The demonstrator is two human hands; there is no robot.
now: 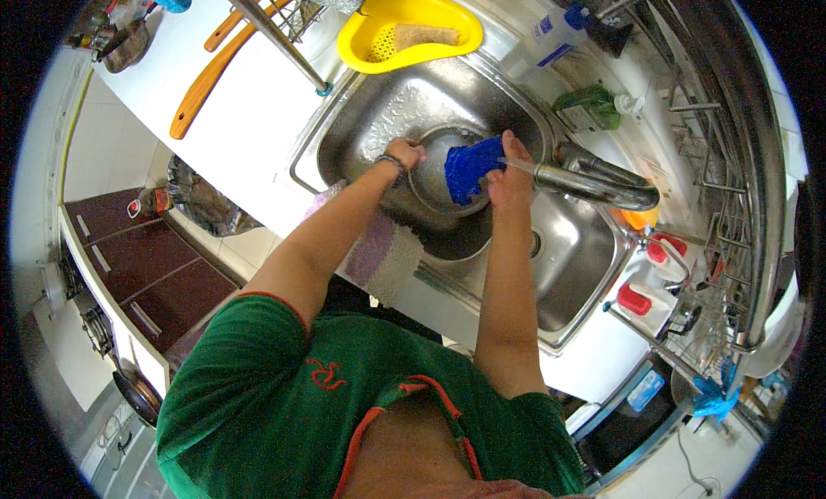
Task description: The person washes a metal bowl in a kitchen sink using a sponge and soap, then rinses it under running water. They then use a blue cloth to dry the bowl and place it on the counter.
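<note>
A wide, round metal pan (pixel 429 179) lies in the left basin of the steel sink (pixel 353 138). At its left side, my left hand (pixel 406 155) is closed on the rim; a dark bracelet circles that wrist. My right hand (pixel 512 176) grips a blue scrubbing cloth (pixel 469 169) by its right edge, and the cloth hangs over the pan's inside. Right beside that hand is the mouth of the metal faucet (pixel 585 185). The fingertips of my right hand are partly hidden by the cloth.
A yellow strainer basket (pixel 409 4) with a tan scrubber (pixel 426 37) sits at the sink's far edge. Bottles, one green (pixel 594 108), line the back right. A light towel (pixel 383 256) drapes over the front edge. Wooden handles (pixel 211 82) rest on the left counter.
</note>
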